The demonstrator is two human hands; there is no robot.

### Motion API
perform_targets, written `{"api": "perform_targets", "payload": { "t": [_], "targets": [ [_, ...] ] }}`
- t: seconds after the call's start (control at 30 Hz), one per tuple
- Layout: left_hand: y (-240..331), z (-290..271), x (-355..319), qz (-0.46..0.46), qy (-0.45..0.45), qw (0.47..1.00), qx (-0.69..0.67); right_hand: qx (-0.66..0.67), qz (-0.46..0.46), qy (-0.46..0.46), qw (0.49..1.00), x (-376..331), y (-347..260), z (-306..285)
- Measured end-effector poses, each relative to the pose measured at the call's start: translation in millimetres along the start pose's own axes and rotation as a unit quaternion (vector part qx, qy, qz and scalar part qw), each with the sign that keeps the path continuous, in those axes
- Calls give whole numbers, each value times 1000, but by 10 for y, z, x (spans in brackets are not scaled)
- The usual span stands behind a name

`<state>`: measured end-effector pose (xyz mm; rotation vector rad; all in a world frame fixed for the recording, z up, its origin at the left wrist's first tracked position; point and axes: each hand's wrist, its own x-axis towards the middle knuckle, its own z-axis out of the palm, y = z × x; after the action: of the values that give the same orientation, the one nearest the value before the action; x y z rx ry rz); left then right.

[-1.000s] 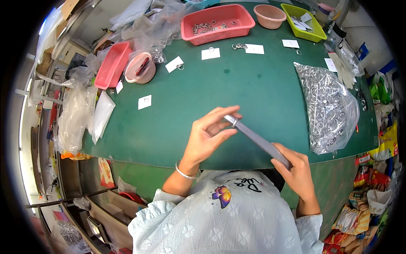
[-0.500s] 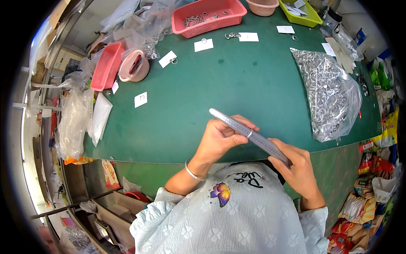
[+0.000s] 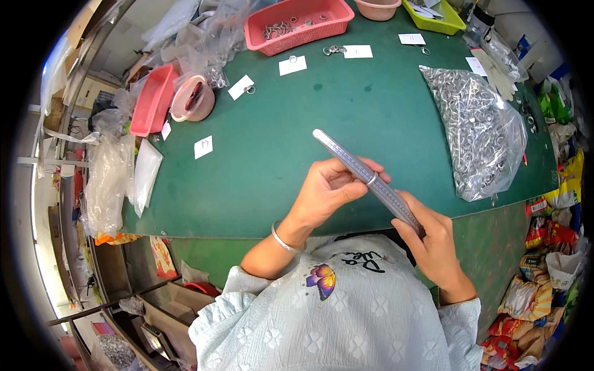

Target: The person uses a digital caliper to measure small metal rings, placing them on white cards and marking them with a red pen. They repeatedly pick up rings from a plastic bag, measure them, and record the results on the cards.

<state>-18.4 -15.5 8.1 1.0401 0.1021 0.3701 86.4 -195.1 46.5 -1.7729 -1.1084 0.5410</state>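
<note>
**Grey tapered mandrel point(image 3: 352, 164) with silver ring point(image 3: 372, 179), held in two hands above a green table point(image 3: 266, 142)**

Principal item: the mandrel is held slantwise over the near edge of the table, its pale tip pointed up and to the left. Fine marks are carried along its length (too small to be read). The silver ring is fitted around the shaft, between the two hands.

Left hand point(image 3: 325, 190): curled, with thumb and fingers closed on the silver ring where it is seated on the shaft. A bangle point(image 3: 279, 240) is worn at the wrist.

Right hand point(image 3: 431, 241): the thick end of the mandrel is gripped between thumb and fingers.

Right of table: a clear bag point(image 3: 476, 139) is filled with many metal rings; pale gloves point(image 3: 497, 73) are laid beyond it.

Far side: a pink basket point(image 3: 306, 41) is stocked with a few loose rings; a pink bowl point(image 3: 378, 10) and a yellow-green basket point(image 3: 436, 25) are placed to its right.

Left of table: a pink tray point(image 3: 150, 102) is set just beside a round tub point(image 3: 202, 110), in which a red-and-dark object is held. A white card point(image 3: 203, 147) is laid nearer the front.
</note>
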Motion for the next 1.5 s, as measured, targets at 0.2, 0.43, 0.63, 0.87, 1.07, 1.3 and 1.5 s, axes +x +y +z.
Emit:
{"api": "perform_targets", "payload": {
  "t": [0.2,0.43,0.63,0.87,1.07,1.3,1.5],
  "targets": [
    [-10,32,-3,17,43,998,33,-16,-12,-2,1000,16,20,-6],
    [57,-1,-6,3,18,998,63,-73,-45,6,996,-9,52,25],
    [36,-56,24,11,1,1000,11,-67,-40,19,997,38,106,64],
    [-197,-67,10,34,129,991,22,-67,-4,5,998,178,152,103],
    [-378,-9,82,55,201,977,-53,-20,45,-35,998,320,278,133],
    [-293,-324,195,-6,187,982,-35,-112,5,-6,994,423,383,164],
    [49,-1098,537,79,342,932,86,-98,63,-28,993,373,655,117]
  ]
}}
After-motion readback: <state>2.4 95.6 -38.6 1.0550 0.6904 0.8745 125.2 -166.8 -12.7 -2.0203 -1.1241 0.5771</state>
